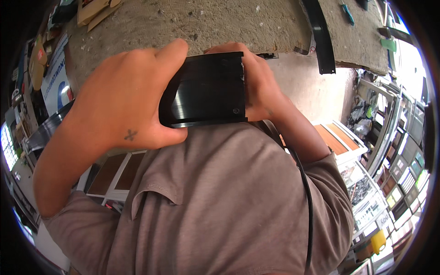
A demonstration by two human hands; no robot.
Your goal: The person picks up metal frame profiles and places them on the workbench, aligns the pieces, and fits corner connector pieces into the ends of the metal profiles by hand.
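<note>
A glossy black channel-shaped profile is held up close in front of my chest. Its cut end, with a small round hole near the lower corner, points right. My left hand is closed across it, thumb along the lower edge and a finger over the upper edge. At the cut end my right hand is wrapped against the profile from behind; most of its fingertips are hidden. A dark shiny strip shows to the left beyond my left wrist, perhaps the same profile running on.
Ahead stands a worn, speckled workbench. Another black strip lies over its right front edge, near a blue-handled tool. Cardboard lies at the back left. Framed panels and a yellow object are at right.
</note>
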